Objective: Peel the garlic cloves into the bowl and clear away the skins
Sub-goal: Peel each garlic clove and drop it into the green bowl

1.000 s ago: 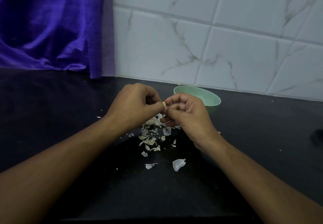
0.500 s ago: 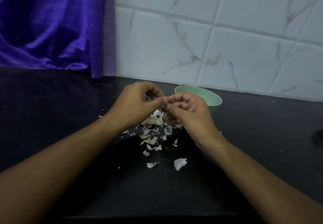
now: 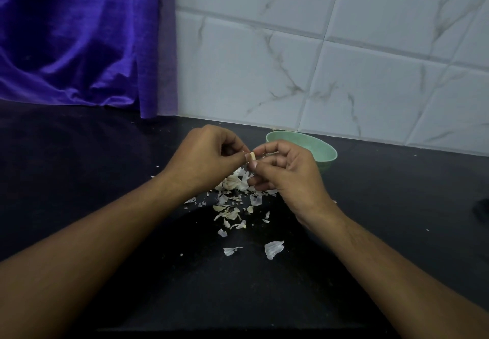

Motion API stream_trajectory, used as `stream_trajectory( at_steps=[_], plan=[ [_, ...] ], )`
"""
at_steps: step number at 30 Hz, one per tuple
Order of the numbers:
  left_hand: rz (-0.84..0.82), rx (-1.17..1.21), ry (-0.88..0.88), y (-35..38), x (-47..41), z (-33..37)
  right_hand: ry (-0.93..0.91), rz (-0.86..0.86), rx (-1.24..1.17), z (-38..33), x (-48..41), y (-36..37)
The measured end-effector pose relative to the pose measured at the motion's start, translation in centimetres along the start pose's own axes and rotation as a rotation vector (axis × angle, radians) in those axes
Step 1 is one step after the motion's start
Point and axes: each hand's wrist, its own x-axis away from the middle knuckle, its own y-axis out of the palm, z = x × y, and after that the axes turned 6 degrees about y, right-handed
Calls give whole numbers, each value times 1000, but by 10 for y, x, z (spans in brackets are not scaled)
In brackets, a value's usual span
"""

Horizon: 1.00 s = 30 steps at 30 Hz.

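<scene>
Pinching the tiny garlic clove between left hand and right hand, we could fumble it. It would land among skins just below.

A wall of white tiles with grey marble veins fills the upper right of the frame. A shiny purple curtain hangs in the upper left, its hem reaching the black bench that spans the lower half. The light is dim and cool.
</scene>
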Motion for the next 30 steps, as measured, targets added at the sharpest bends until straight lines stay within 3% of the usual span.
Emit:
stream_trajectory(
  at_steps=[10, 17, 30],
  plan=[
    [-8, -92, 28, 1, 1, 2, -4, -26, 31, 1, 0, 0],
    [-9, -50, -14, -2, -2, 0, 34, -34, -124, -5, 1, -1],
    [-43, -155, 162, -2, 0, 1, 97, 34, -145, -2, -1, -3]
  ],
)
